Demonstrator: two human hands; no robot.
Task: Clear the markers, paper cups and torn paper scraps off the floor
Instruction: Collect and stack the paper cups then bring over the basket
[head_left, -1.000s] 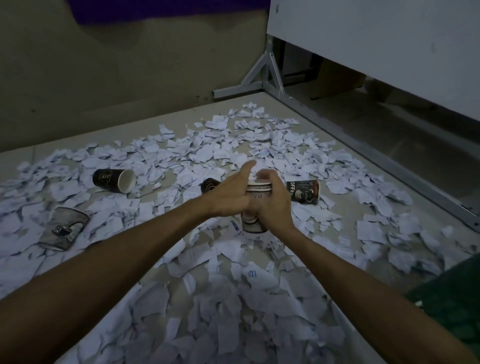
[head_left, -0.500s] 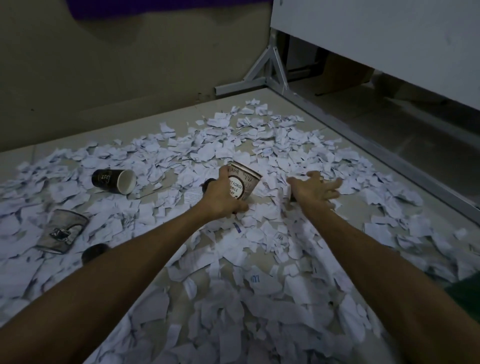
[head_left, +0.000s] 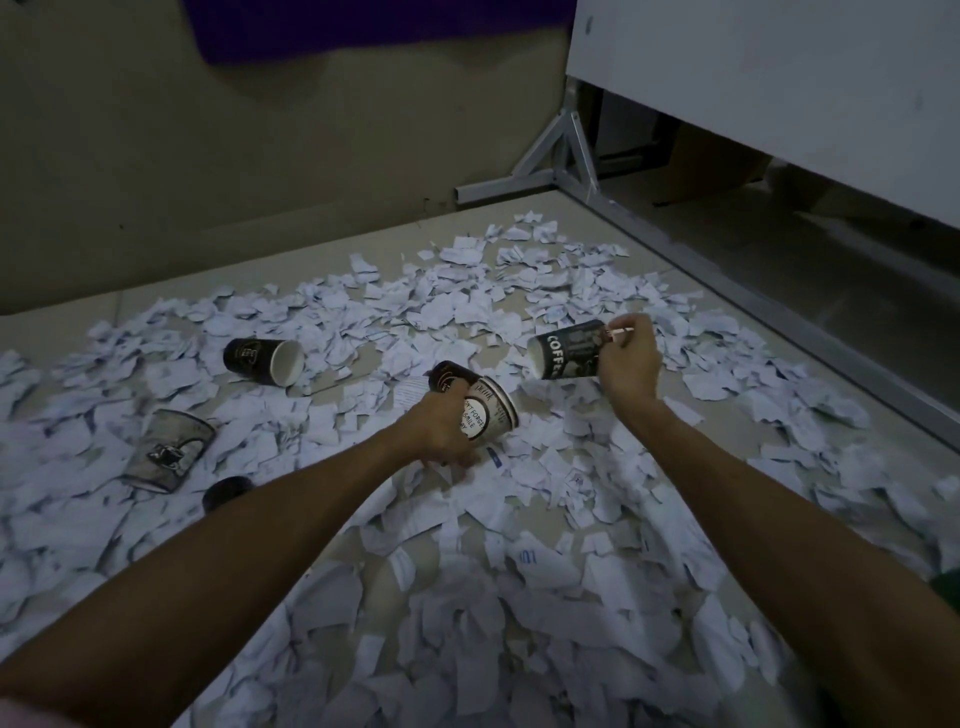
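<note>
Torn white paper scraps (head_left: 519, 597) cover the floor. My left hand (head_left: 441, 428) grips a stack of paper cups (head_left: 485, 413) with a white round label, tilted, low over the scraps. My right hand (head_left: 626, 364) holds a black "COFFEE" cup (head_left: 566, 351) on its side, lifted off the floor, with a thin pen or marker (head_left: 618, 331) sticking out by the fingers. Another black cup (head_left: 444, 375) lies just behind my left hand. A black cup (head_left: 262, 354) lies on its side at the left. A flattened cup (head_left: 166, 449) lies further left, and a dark cup (head_left: 226, 491) sits half buried near my left forearm.
A white board on a metal frame (head_left: 566, 161) stands at the back right, its floor rail (head_left: 779, 317) running along the right edge of the mess. A beige wall (head_left: 208, 156) closes the back. Something green (head_left: 948, 582) shows at the far right edge.
My hands parted from the cup stack. The left kept the stack; the right reached out to the "COFFEE" cup and lifted it off the scraps.
</note>
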